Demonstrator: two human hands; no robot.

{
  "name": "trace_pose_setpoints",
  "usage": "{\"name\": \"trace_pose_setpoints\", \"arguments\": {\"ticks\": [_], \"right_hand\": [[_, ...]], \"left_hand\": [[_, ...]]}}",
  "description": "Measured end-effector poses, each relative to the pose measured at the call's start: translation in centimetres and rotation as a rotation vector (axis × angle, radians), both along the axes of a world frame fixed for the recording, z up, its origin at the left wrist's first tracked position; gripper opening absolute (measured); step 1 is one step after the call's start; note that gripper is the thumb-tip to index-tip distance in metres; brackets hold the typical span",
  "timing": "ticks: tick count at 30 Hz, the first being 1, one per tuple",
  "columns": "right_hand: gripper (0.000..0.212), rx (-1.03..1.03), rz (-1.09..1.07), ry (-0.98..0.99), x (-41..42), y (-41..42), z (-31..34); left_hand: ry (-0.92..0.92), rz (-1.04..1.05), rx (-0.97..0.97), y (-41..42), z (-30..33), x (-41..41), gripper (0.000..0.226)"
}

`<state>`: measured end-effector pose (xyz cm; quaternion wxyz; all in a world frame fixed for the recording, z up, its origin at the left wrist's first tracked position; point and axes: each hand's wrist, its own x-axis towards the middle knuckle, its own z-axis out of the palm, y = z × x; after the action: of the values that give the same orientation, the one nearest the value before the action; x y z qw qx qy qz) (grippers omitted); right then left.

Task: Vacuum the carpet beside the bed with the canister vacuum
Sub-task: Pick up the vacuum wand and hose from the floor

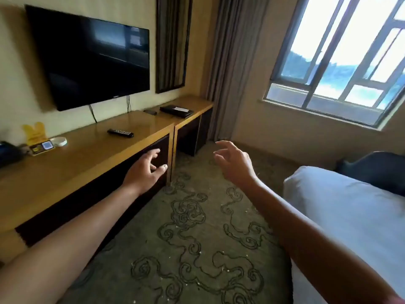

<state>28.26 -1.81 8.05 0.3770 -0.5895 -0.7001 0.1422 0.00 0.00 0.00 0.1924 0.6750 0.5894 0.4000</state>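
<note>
The carpet [197, 238], grey-green with dark swirls and scattered pale crumbs, runs between the bed [350, 216] on the right and the long wooden desk [72, 163] on the left. Both bare arms reach out over it: the left hand [145, 168] in front of the desk's front edge and the right hand [235, 164] near the bed's corner, each empty with fingers loosely spread and curled. A remote [120, 132] lies on the desk top toward its back edge, below the dark television [92, 60] on the wall.
</note>
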Motion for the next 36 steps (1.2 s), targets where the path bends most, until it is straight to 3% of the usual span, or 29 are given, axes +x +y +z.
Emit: {"name": "trace_pose_setpoints", "arguments": {"ticks": [4,12,16,20,23,29,36], "right_hand": [[0.049,-0.075,0.226,-0.029,-4.6,0.1,-1.1],[0.052,-0.184,0.731,-0.126,-19.5,-4.6,-7.6],[0.06,-0.218,0.912,-0.178,-27.9,-6.8,-9.8],[0.077,-0.283,1.026,-0.227,-36.1,-9.1,-12.0],[0.076,-0.312,1.102,-0.278,-41.6,-10.8,-13.6],[0.073,-0.395,1.166,-0.354,-50.7,-13.3,-17.1],[0.072,-0.489,1.304,-0.498,-57.1,-16.4,-23.6]], "left_hand": [[-0.036,0.131,-0.071,-5.6,-2.6,-3.5,0.071],[-0.031,0.593,-0.247,-22.4,-11.4,-16.1,0.067],[-0.031,0.798,-0.191,-29.4,-13.2,-21.4,0.057],[-0.081,0.95,-0.2,-35.3,-15.0,-27.0,0.049],[-0.106,1.049,-0.263,-39.4,-16.7,-30.9,0.04],[-0.142,1.163,-0.409,-44.2,-19.9,-35.5,0.046],[-0.219,1.255,-0.525,-46.0,-22.4,-35.9,0.047]]}}
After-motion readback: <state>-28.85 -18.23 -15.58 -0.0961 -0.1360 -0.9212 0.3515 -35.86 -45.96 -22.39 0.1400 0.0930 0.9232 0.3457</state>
